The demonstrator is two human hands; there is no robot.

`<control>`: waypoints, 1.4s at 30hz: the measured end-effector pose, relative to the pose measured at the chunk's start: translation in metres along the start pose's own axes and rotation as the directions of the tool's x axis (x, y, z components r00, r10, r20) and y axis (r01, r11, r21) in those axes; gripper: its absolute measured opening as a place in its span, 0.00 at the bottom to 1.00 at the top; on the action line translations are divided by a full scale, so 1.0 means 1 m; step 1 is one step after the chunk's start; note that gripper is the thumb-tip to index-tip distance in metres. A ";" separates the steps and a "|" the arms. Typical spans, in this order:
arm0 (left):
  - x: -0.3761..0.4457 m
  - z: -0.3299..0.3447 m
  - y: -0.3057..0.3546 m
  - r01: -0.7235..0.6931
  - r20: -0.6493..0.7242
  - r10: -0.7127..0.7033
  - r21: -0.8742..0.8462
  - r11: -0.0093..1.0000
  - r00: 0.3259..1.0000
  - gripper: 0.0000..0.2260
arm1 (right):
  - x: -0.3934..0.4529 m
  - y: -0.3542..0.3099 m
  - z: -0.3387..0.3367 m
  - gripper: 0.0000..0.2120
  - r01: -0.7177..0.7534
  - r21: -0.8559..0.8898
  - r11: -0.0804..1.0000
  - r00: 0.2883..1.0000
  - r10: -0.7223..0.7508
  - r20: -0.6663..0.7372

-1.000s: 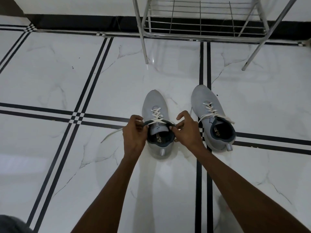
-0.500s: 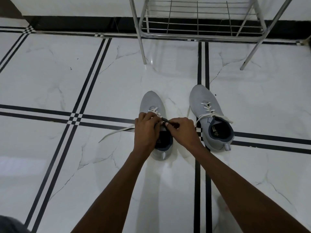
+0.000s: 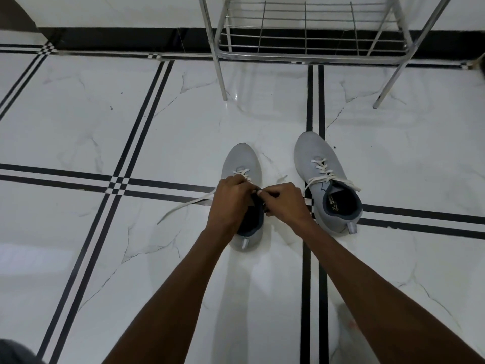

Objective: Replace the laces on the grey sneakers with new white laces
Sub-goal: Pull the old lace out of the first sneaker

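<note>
Two grey sneakers stand on the white marble-patterned floor [image 3: 183, 122], toes pointing away from the person toward the metal shoe rack [image 3: 305, 39], heels toward the camera. The left sneaker [image 3: 241, 160] lies with its long axis almost straight ahead; the right sneaker [image 3: 328, 185] sits just beside it, its toe angled slightly leftward, straddling a black floor stripe.

Both hands meet over the left sneaker's tongue and hide most of its lacing and collar. The left hand [image 3: 231, 203] has its fingers curled over the upper eyelets, and the right hand [image 3: 284, 202] pinches something small at the opening; whether it is the lace end or the tongue cannot be made out. A loose white lace [image 3: 183, 206] trails left from under the left hand across the floor.

The right sneaker is fully laced in white, with a dark lining and a heel tab.
</note>
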State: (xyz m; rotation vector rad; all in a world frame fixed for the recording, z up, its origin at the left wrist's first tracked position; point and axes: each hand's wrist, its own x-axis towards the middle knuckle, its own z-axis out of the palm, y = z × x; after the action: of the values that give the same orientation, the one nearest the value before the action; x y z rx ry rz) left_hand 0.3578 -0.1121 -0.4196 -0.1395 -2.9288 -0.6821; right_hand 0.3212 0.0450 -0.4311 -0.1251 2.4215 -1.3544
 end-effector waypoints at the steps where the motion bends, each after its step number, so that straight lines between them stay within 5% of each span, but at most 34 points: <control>1: 0.000 -0.003 -0.004 0.027 -0.040 -0.025 0.028 0.999 0.999 0.07 | 0.000 0.001 -0.001 0.10 -0.030 0.036 0.999 1.000 0.030 -0.003; 3: -0.002 -0.016 -0.024 0.246 -0.246 -0.248 -0.041 0.968 0.937 0.05 | 0.001 0.005 -0.002 0.11 -0.046 0.050 0.998 0.999 0.047 -0.007; 4: -0.004 -0.025 -0.036 0.377 -0.346 -0.408 -0.157 0.913 0.845 0.05 | 0.001 0.006 -0.003 0.13 -0.039 0.034 0.999 0.999 0.040 -0.008; 6: -0.013 -0.037 -0.053 0.480 -0.380 -0.572 -0.314 0.819 0.727 0.04 | 0.000 0.006 -0.003 0.13 -0.041 0.030 0.999 0.999 0.041 -0.006; 10: -0.013 -0.028 -0.021 0.109 -0.221 -0.138 -0.139 0.984 0.965 0.12 | -0.004 0.000 0.001 0.09 -0.053 0.069 0.996 0.999 0.052 0.010; 13: -0.005 -0.007 -0.005 -0.059 -0.015 0.058 -0.030 0.998 0.998 0.07 | -0.003 -0.002 0.003 0.09 -0.039 0.050 0.998 0.999 0.038 0.014; 16: 0.000 -0.002 -0.009 -0.015 -0.001 0.015 0.029 0.999 1.000 0.06 | -0.003 -0.001 0.001 0.08 -0.063 0.075 0.995 0.998 0.063 0.007; 18: 0.003 -0.011 -0.022 0.134 -0.120 -0.131 0.018 0.991 0.984 0.07 | -0.005 0.003 0.000 0.09 -0.096 0.108 0.990 0.995 0.096 0.002; 20: 0.009 -0.030 -0.043 0.419 -0.316 -0.463 -0.200 0.886 0.828 0.05 | -0.007 0.008 -0.003 0.11 -0.101 0.111 0.989 0.995 0.102 -0.002; 22: 0.011 -0.042 -0.059 0.513 -0.287 -0.645 -0.418 0.750 0.708 0.07 | -0.006 0.012 -0.004 0.13 -0.051 0.061 0.997 0.999 0.052 -0.011; 24: 0.006 -0.045 -0.052 0.459 -0.217 -0.632 -0.521 0.720 0.744 0.16 | -0.006 0.008 -0.003 0.11 0.022 -0.016 1.000 0.998 -0.023 -0.050; 27: -0.015 -0.030 -0.025 0.367 -0.154 -0.478 -0.457 0.811 0.865 0.17 | -0.002 -0.002 -0.001 0.12 0.153 -0.111 0.982 0.971 -0.170 -0.168; 30: -0.034 -0.009 -0.013 0.347 -0.027 -0.386 -0.380 0.857 0.922 0.12 | 0.006 -0.015 0.005 0.09 0.301 -0.277 0.913 0.944 -0.327 -0.053; 33: -0.040 0.003 -0.010 0.365 -0.046 -0.417 -0.402 0.840 0.908 0.04 | 0.012 -0.020 0.015 0.10 0.371 -0.444 0.815 0.928 -0.347 0.137; 38: -0.040 0.008 -0.008 0.437 -0.059 -0.570 -0.578 0.689 0.820 0.05 | 0.020 -0.019 0.022 0.07 0.435 -0.536 0.724 0.893 -0.424 0.152; 42: -0.045 0.010 -0.015 0.493 0.039 -0.700 -0.738 0.460 0.713 0.05 | 0.020 -0.023 0.012 0.06 0.348 -0.221 0.911 0.934 -0.358 -0.007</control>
State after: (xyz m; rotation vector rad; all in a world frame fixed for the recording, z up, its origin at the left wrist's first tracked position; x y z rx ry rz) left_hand 0.3996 -0.1240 -0.4423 0.9226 -2.2015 -1.7529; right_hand 0.3048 0.0184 -0.4229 -0.6230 2.6747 -1.2347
